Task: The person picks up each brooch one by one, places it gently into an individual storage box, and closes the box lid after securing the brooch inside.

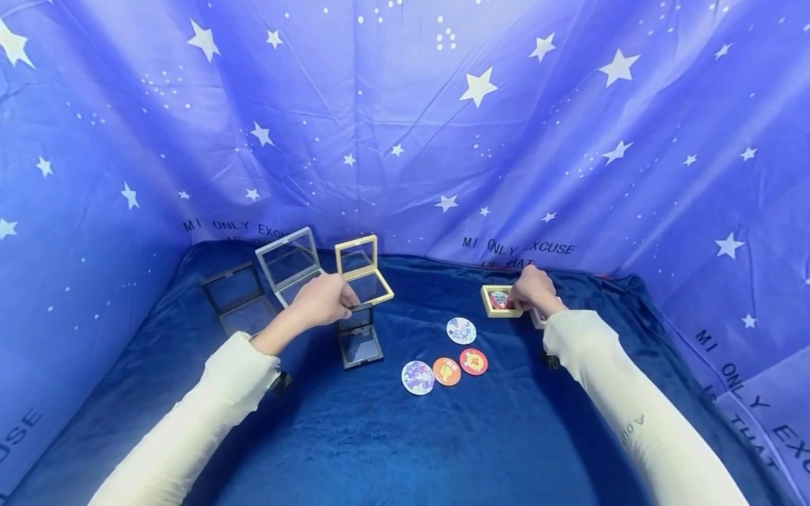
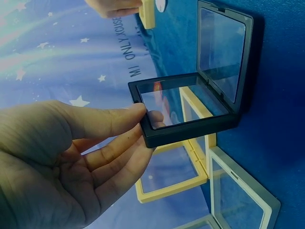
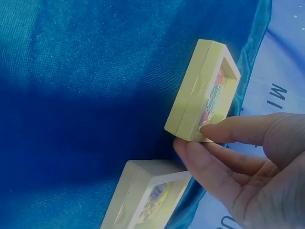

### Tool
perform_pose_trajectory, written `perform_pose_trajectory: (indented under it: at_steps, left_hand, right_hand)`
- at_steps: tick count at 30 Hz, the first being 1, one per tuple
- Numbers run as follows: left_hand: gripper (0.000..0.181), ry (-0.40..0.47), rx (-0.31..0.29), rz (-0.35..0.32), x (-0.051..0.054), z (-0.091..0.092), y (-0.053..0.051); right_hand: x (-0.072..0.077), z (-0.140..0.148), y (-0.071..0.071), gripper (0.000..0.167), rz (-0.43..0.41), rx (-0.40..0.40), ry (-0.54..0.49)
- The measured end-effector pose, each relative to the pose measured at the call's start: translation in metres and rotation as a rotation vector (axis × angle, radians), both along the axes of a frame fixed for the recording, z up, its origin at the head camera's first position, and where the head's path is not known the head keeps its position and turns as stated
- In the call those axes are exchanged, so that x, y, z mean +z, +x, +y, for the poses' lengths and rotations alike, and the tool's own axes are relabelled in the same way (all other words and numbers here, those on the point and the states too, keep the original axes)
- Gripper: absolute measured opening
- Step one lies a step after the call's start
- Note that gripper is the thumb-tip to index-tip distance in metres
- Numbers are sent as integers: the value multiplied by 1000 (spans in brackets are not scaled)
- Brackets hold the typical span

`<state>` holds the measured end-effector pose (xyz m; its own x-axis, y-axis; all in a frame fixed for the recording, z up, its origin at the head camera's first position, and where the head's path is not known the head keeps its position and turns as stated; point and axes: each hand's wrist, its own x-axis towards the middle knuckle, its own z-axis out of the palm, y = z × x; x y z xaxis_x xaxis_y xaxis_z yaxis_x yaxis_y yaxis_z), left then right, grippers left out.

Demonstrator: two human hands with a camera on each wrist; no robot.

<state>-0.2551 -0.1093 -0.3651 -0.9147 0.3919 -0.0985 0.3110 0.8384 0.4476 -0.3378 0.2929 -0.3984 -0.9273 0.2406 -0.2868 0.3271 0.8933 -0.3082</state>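
My left hand (image 1: pixel 324 299) pinches the upper panel of a small black frame (image 1: pixel 361 346), which stands unfolded on the blue cloth. In the left wrist view, thumb and fingers of the left hand (image 2: pixel 81 152) grip the edge of that black frame (image 2: pixel 190 131). Over at the right, my right hand (image 1: pixel 534 289) holds the end of a closed yellow frame (image 1: pixel 495 311) with a red and green piece inside. The right wrist view has the thumb and fingertips of the right hand (image 3: pixel 238 157) at the near end of the yellow frame (image 3: pixel 190 95).
Left of centre stand an open yellow frame (image 1: pixel 381 289), an open grey frame (image 1: pixel 261 261) and a larger black frame (image 1: pixel 209 289). Round badges lie mid-cloth: purple-white (image 1: pixel 418 378), orange (image 1: pixel 446 372), red (image 1: pixel 474 362) and blue-white (image 1: pixel 461 330). A pale closed frame (image 3: pixel 125 200) is beside the right hand.
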Motion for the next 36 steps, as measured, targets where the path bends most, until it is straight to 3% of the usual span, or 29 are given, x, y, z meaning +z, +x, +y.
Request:
perform_pose_trajectory:
  at_steps: [11, 16, 23, 27, 30, 36]
  left_hand:
    - [19, 22, 1, -11, -7, -2, -2]
    - [19, 44, 1, -19, -6, -5, -3]
    - [16, 46, 24, -46, -1, -11, -3]
    - [16, 37, 42, -54, -1, -14, -1]
    - [15, 37, 45, -42, -2, -15, -1]
    - [13, 62, 45, -17, -6, -19, 0]
  right_hand:
    - [1, 0, 5, 12, 19, 3, -3]
    - [7, -1, 4, 17, 38, 8, 2]
    - [16, -5, 1, 4, 76, 9, 48]
    - [26, -11, 7, 9, 120, 31, 26]
    - [35, -18, 19, 19, 163, 108, -75]
    - [40, -41, 44, 30, 195, 450, -252]
